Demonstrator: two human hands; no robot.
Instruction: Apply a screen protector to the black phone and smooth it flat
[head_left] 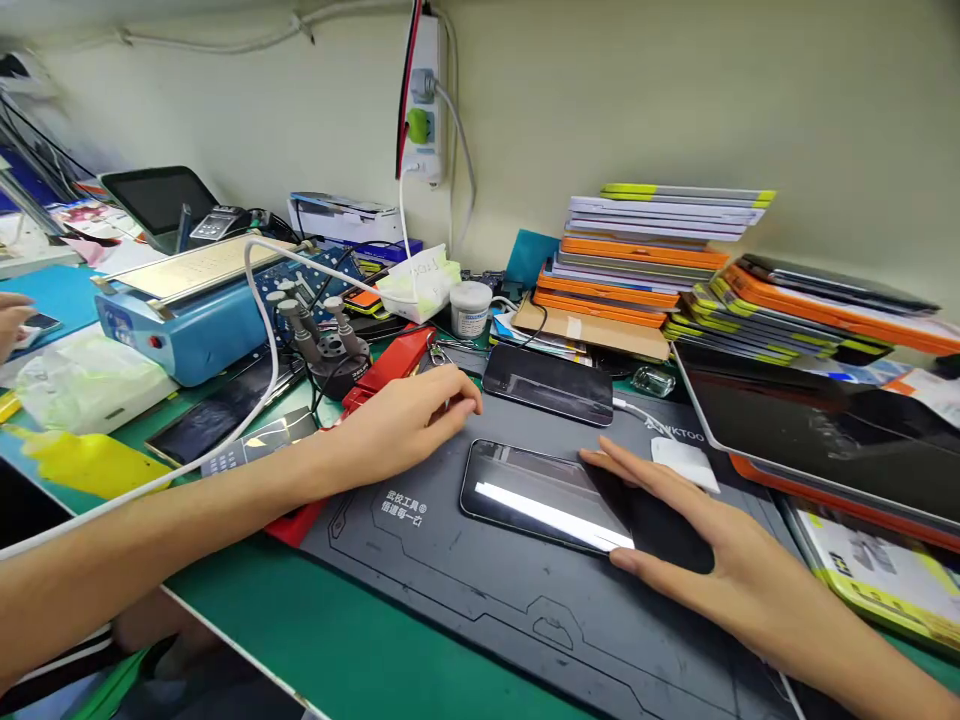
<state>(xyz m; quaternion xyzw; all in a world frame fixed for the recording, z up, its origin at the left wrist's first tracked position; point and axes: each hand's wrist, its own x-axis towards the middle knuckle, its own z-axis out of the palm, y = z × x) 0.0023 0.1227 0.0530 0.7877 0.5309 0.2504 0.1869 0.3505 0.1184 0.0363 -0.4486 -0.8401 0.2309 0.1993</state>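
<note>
A black smartphone lies screen up on the grey work mat, a bright band of light reflected across its glass. My right hand spans its right end, thumb at the near edge and fingers at the far edge. Left of the phone, my left hand hovers over the mat with fingers curled and pressed together; nothing shows in them, though their underside is hidden. Beyond both hands, a second black phone has a white cable plugged into its right end. A red object sits behind my left hand.
Stacked orange and white flat boxes stand at the back. On the right lies a large dark-screened tablet. A blue machine, a screwdriver holder and a white jar stand left and behind. Another person's hand shows far left.
</note>
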